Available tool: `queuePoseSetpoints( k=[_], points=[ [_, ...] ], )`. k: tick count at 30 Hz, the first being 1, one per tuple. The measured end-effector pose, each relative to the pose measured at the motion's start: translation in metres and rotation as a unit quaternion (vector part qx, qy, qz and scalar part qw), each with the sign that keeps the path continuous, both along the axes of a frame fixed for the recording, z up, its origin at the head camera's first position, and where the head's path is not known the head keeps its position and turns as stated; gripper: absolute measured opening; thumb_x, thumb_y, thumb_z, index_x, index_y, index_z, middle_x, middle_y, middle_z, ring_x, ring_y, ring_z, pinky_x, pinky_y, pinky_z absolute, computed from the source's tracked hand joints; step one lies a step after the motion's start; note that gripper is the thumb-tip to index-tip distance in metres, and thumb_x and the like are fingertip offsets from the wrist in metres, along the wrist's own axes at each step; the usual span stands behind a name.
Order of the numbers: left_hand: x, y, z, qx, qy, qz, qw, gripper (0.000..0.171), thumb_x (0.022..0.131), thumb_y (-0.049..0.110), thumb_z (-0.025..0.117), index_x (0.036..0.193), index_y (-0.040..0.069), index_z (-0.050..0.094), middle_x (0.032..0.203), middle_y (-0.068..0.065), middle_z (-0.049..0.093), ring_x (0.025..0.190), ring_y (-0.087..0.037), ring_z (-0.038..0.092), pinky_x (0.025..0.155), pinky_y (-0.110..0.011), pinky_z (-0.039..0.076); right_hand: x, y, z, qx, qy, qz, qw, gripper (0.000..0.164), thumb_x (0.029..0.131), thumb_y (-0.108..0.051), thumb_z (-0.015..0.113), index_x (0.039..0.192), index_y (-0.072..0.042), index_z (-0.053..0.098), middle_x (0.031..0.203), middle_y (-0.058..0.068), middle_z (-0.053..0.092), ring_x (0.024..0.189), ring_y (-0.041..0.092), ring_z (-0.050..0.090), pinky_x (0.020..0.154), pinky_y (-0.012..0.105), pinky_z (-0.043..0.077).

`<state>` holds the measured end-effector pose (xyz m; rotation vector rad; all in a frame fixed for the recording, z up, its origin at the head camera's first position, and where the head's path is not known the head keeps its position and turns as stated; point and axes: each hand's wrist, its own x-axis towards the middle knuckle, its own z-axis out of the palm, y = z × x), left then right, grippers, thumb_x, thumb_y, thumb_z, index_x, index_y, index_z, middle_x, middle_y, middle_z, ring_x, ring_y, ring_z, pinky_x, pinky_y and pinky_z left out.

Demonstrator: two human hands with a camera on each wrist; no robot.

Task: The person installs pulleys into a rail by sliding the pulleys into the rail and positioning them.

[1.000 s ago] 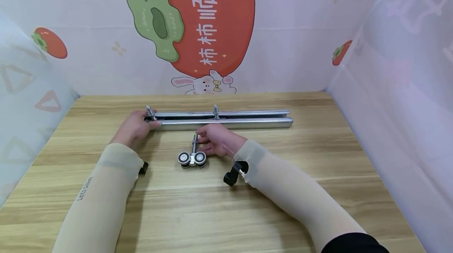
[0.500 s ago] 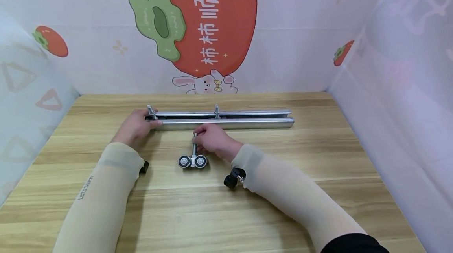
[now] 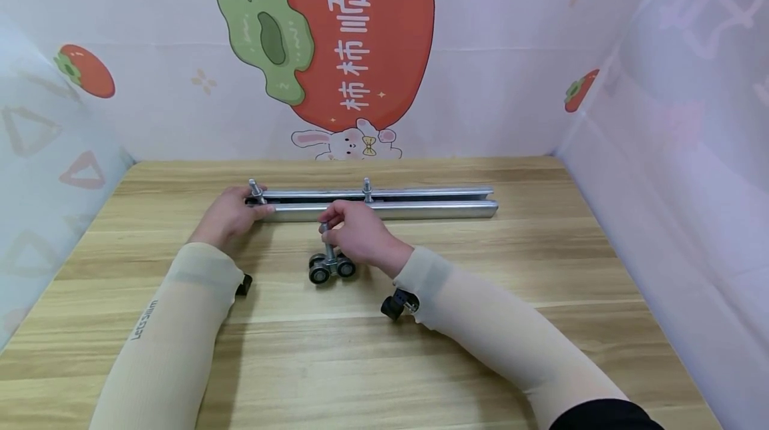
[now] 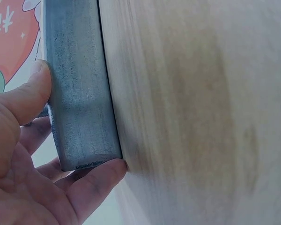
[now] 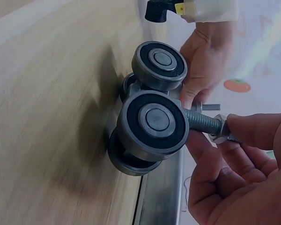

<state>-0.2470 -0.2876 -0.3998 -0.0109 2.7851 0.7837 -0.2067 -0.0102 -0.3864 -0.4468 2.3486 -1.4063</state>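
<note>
A silver metal channel rail [image 3: 432, 211] lies across the back of the table, its slot facing up. At its left end my left hand [image 3: 227, 215] grips it; the left wrist view has the thumb on the upper edge of the rail [image 4: 82, 89] and fingers around the end. Between thumb and fingers, my right hand [image 3: 360, 233] pinches the bolt of a four-wheeled roller trolley [image 3: 332, 267] in front of the rail. The right wrist view shows a nut on the threaded bolt [image 5: 203, 123], with the wheels close over the wood.
Two upright bolts stick out of the slot: one bolt [image 3: 257, 191] beside the left hand, another bolt [image 3: 368, 190] near mid-rail. Printed cloth walls [image 3: 492, 103] enclose the wooden table [image 3: 336, 363] at the back and sides.
My right hand has taken hold of the trolley's bolt and lifted and turned the trolley, so its wheels now face differently. The left hand stays at the rail's end.
</note>
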Motion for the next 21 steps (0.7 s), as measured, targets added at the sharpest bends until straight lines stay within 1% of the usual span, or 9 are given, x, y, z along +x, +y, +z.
queuePoseSetpoints(
  k=[6,9,11,14,17,19,21],
  points=[
    [-0.001,0.0,-0.002,0.0,0.002,-0.001,1.0,0.064,0.099,0.042,0.061,0.149,0.005,0.043,0.149,-0.038,0.028,0.138,-0.054,0.024,0.109,-0.066,0.021,0.0,0.004,0.001,0.02,0.021,0.0,1.0,0.014,0.095,-0.011,0.07,0.105,-0.021,0.067,0.096,-0.007,0.065,0.081,0.014,0.064,0.068,0.033,0.053],
    [-0.002,0.0,-0.002,-0.003,0.005,-0.003,1.0,0.064,0.1,0.042,0.061,0.148,0.004,0.044,0.148,-0.037,0.03,0.137,-0.053,0.025,0.109,-0.065,0.022,0.001,0.007,0.001,0.036,0.049,0.007,0.998,0.014,0.094,-0.012,0.071,0.105,-0.019,0.067,0.095,-0.008,0.064,0.083,0.013,0.062,0.069,0.031,0.052],
    [-0.002,0.0,-0.002,-0.004,0.006,-0.004,1.0,0.064,0.1,0.042,0.061,0.148,0.004,0.044,0.148,-0.037,0.031,0.137,-0.053,0.026,0.109,-0.065,0.022,0.002,0.01,0.002,0.048,0.07,0.018,0.996,0.012,0.093,-0.01,0.071,0.102,-0.017,0.067,0.094,-0.007,0.063,0.08,0.013,0.061,0.066,0.03,0.052],
    [-0.002,0.001,-0.002,-0.005,0.007,-0.004,1.0,0.064,0.099,0.043,0.061,0.148,0.004,0.044,0.148,-0.036,0.032,0.137,-0.052,0.027,0.109,-0.065,0.023,0.005,0.015,0.003,0.084,0.099,0.057,0.99,0.011,0.09,-0.008,0.071,0.099,-0.013,0.067,0.093,-0.007,0.063,0.075,0.012,0.059,0.063,0.028,0.051],
    [-0.002,0.001,-0.003,-0.003,0.007,-0.002,1.0,0.065,0.099,0.044,0.061,0.148,0.004,0.044,0.148,-0.036,0.032,0.137,-0.052,0.027,0.109,-0.065,0.023,0.01,0.02,0.005,0.124,0.126,0.108,0.978,0.013,0.086,-0.007,0.069,0.097,-0.012,0.066,0.09,-0.007,0.063,0.071,0.011,0.057,0.061,0.027,0.048],
    [-0.001,0.001,-0.003,-0.002,0.004,0.001,1.0,0.066,0.099,0.044,0.061,0.149,0.005,0.044,0.149,-0.037,0.03,0.138,-0.052,0.025,0.109,-0.066,0.022,0.012,0.022,0.006,0.145,0.14,0.13,0.971,0.013,0.087,-0.008,0.069,0.097,-0.014,0.064,0.088,-0.007,0.063,0.071,0.011,0.056,0.06,0.026,0.047],
    [-0.001,0.0,-0.004,0.0,0.002,0.004,1.0,0.066,0.099,0.044,0.061,0.149,0.005,0.043,0.15,-0.037,0.028,0.138,-0.053,0.024,0.109,-0.066,0.021,0.015,0.023,0.006,0.161,0.159,0.136,0.964,0.01,0.09,-0.011,0.067,0.097,-0.016,0.063,0.086,-0.007,0.062,0.07,0.011,0.055,0.061,0.025,0.046]
  ],
)
